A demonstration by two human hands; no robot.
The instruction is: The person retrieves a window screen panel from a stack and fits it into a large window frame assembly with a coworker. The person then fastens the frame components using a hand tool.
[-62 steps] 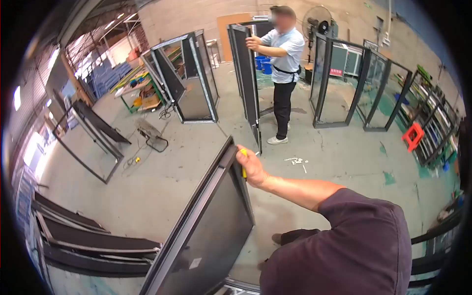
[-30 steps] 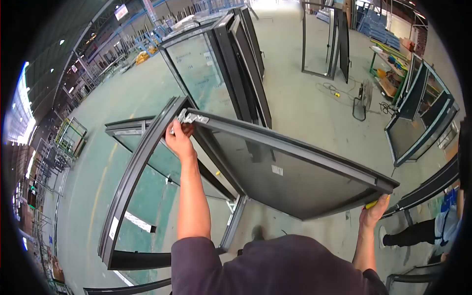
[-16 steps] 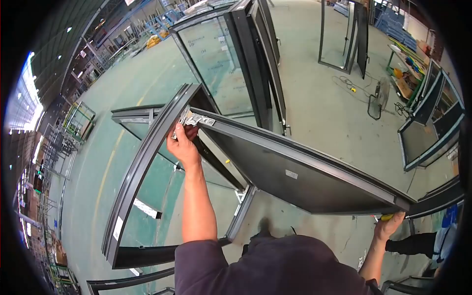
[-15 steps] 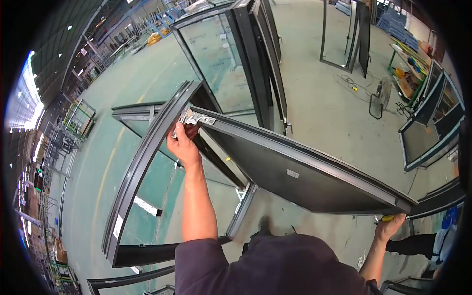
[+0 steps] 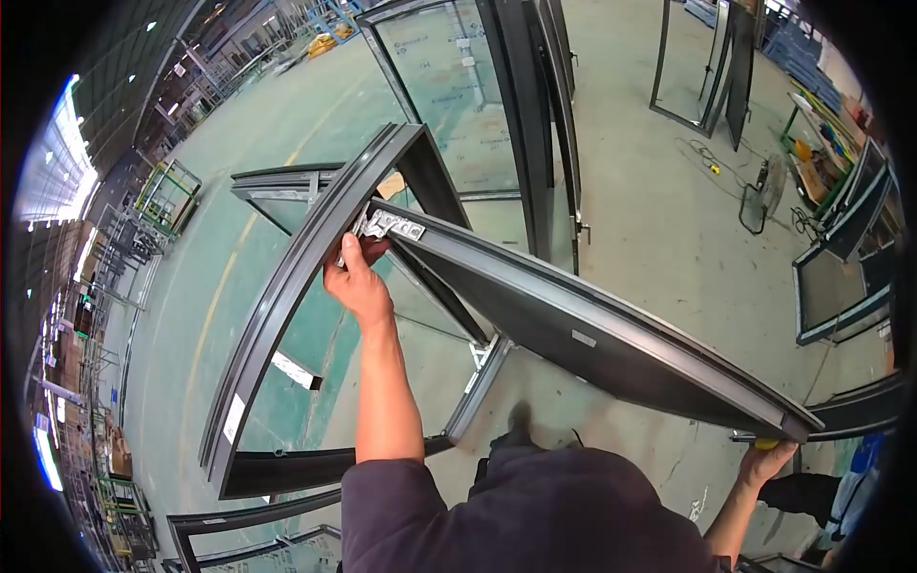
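My left hand (image 5: 361, 282) is closed, thumb and fingers pinching a silver metal hinge (image 5: 390, 225) where a dark window frame (image 5: 277, 315) meets a hinged sash. That sash (image 5: 611, 310), with a dark mesh-like panel and a small white label, stands swung out from the frame and reaches to the right. My right hand (image 5: 769, 461) grips the sash's far corner from below. A yellow piece (image 5: 767, 443), perhaps a tool handle, shows between that hand and the sash; the rest of it is hidden.
Tall glazed panels (image 5: 458, 95) stand ahead. Another frame (image 5: 702, 76) is farther right. A floor fan (image 5: 761, 196) and its cable lie near a cluttered workbench (image 5: 821, 143). Dark frames (image 5: 845, 277) lean at the right. Part of another person (image 5: 812, 497) shows at lower right.
My view has shifted slightly, so the background sits farther right. Both hands keep their holds. The sash's right end and my right hand appear a little lower.
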